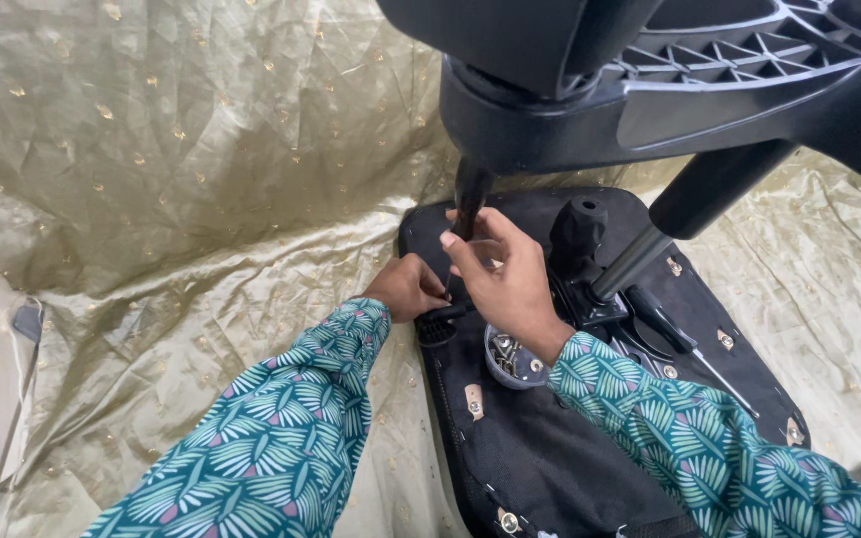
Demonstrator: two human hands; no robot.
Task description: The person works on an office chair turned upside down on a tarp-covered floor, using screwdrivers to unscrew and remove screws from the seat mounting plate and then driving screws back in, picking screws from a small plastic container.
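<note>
An office chair lies upside down, its black seat underside (pixel 550 448) facing up on the cloth. Its black star base (pixel 590 110) and gas cylinder (pixel 650 249) rise toward the camera. My right hand (pixel 505 284) grips a black screwdriver (pixel 468 214) held upright at the seat's left edge. My left hand (pixel 409 287) is closed low beside the tool's tip, on the seat edge; what it pinches is hidden. Both arms wear teal leaf-print sleeves.
A wrinkled gold-green cloth (pixel 181 179) covers the floor all round. A small round dish of screws (pixel 512 359) rests on the seat by my right wrist. A black knob (pixel 578 224) and a lever (pixel 680 339) sit on the seat mechanism.
</note>
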